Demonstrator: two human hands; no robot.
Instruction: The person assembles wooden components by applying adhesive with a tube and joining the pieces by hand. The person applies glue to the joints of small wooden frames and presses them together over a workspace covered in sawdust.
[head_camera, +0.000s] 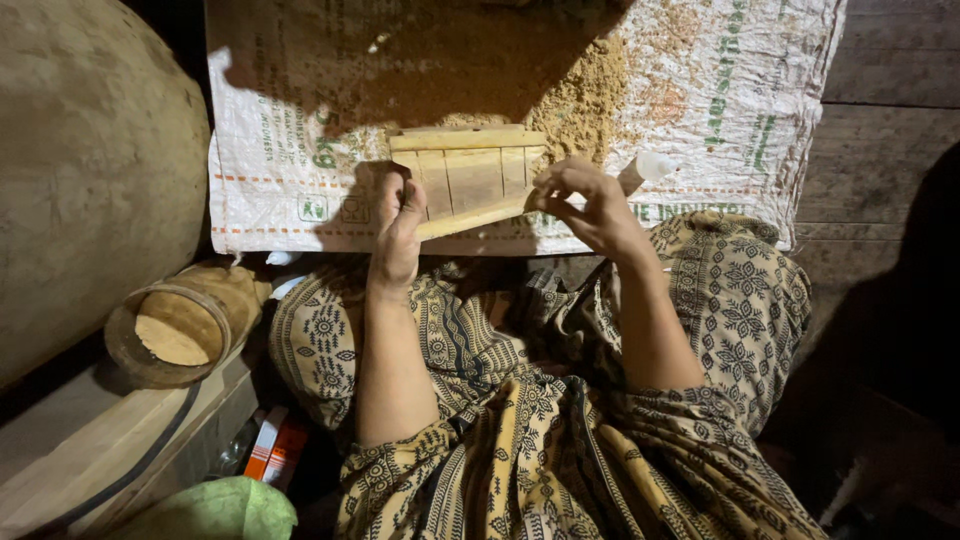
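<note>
A small wooden panel (473, 176), made of short slats between two cross strips, rests on a white woven sack (300, 130) in front of me. My left hand (398, 230) grips the panel's lower left corner. My right hand (590, 205) pinches the right end of the lower strip with its fingertips. A white tube-shaped bottle (648, 168) pokes out behind my right hand; I cannot tell whether that hand holds it. My knees, in patterned black and tan cloth, lie just below the panel.
A heap of sawdust (570, 90) covers the sack behind the panel. A round wooden container (185, 318) lies on its side at left, beside a large rounded tan mass (90, 170). Planks (100, 440), a red box (275, 447) and green cloth (225, 510) sit lower left. Wooden floorboards (880, 120) run along the right.
</note>
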